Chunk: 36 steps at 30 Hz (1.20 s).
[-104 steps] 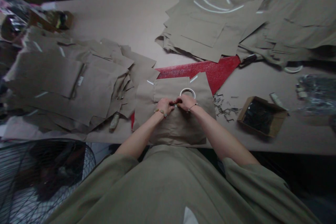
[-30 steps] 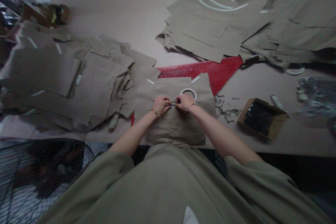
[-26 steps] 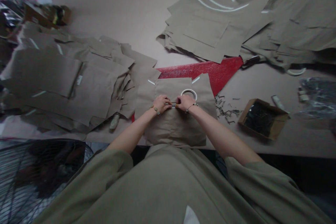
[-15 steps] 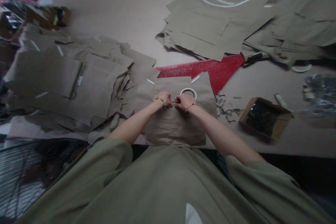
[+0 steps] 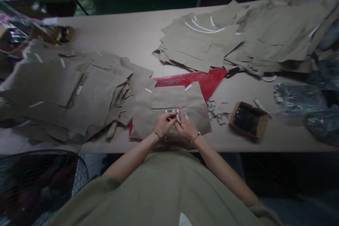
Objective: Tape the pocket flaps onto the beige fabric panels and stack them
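Note:
A khaki fabric piece (image 5: 169, 99) with a pocket flap lies on a red mat (image 5: 209, 79) at the table's near edge. Over its lower half, my right hand (image 5: 186, 127) is closed round a white tape roll (image 5: 180, 116), lifted off the cloth. My left hand (image 5: 163, 124) sits just left of it, fingers pinched toward the roll; what they pinch is too small to make out. A short white strip (image 5: 171, 111) shows on the fabric just above my hands.
Piles of khaki fabric pieces lie at the left (image 5: 66, 88) and at the back right (image 5: 225, 42). An open cardboard box (image 5: 248, 120) of dark small parts stands right of the mat, with dark scraps (image 5: 215, 113) beside it. Plastic bags (image 5: 299, 99) lie far right.
Both hands have come back toward me off the pocket edge. The tape roll that lay on the fabric is now in my right hand. The camera view has tilted up.

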Each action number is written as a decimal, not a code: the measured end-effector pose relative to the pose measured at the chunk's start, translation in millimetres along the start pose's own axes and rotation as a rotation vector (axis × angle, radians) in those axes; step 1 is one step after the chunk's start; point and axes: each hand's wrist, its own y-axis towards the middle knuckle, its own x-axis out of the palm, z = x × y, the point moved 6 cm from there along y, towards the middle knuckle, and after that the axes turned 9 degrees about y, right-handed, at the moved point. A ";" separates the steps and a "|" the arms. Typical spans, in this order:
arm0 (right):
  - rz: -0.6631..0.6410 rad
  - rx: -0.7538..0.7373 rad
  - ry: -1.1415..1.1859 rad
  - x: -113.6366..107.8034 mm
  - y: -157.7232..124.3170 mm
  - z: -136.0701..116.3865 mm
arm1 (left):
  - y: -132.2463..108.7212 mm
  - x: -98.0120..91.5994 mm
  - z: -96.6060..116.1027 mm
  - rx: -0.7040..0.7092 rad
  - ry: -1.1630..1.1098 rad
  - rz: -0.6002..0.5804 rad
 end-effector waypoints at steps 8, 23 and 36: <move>0.029 0.060 0.057 13.2 -33.7 -7.6 | -30.9 -5.4 9.7 0.029 -0.015 -0.012; 0.117 0.222 0.535 16.6 -39.0 8.5 | -51.1 -1.4 31.6 0.297 0.509 0.028; 0.548 0.541 0.053 -99.5 -7.8 137.3 | 48.3 -9.6 -42.7 -0.212 0.404 -0.196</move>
